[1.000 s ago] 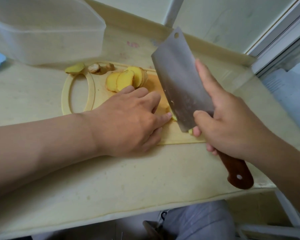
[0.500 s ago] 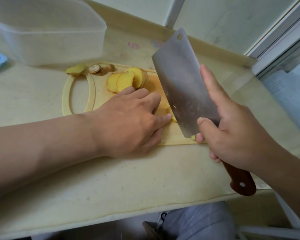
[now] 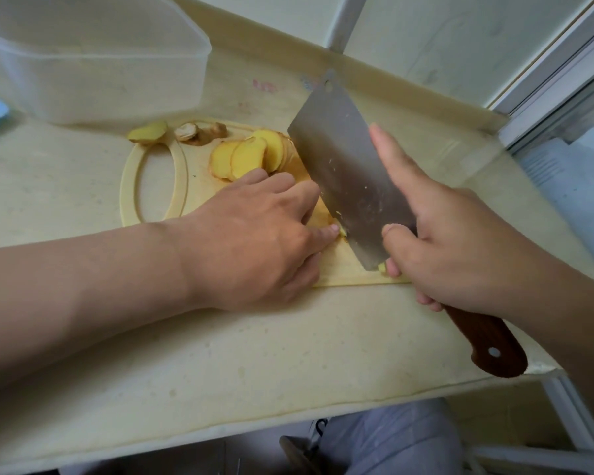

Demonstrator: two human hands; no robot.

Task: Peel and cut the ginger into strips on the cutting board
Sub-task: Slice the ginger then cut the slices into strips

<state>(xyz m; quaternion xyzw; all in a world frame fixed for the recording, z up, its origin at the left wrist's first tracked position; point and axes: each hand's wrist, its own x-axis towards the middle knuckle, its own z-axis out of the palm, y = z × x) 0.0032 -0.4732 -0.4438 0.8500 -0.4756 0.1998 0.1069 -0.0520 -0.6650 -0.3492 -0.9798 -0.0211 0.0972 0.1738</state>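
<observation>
1. L hand (image 3: 254, 234) mid-frame, fingers curled, pins ginger (image 3: 338, 231) to board (image 3: 343, 269)
2. R hand (image 3: 453, 245) grips knife (image 3: 343, 173), forefinger straight along blade
3. Best: knuckles guide blade, fingertips tucked, thin even cuts

Extends a bare forearm in from the left, wrist low and nearly flat. Presses down with the left hand (image 3: 254, 241), back of the hand upward, fingers curled under at the knuckles, thumb tip stretched forward onto a sliver of ginger (image 3: 340, 231). Extends the other bare forearm in from the right, wrist a little higher. Grips the cleaver (image 3: 343, 173) in the right hand (image 3: 460, 241), forefinger laid straight along the flat of the blade, thumb pinching the near face, remaining fingers wrapped under the handle. Holds both hands close together but apart, left knuckles against or just beside the blade.
</observation>
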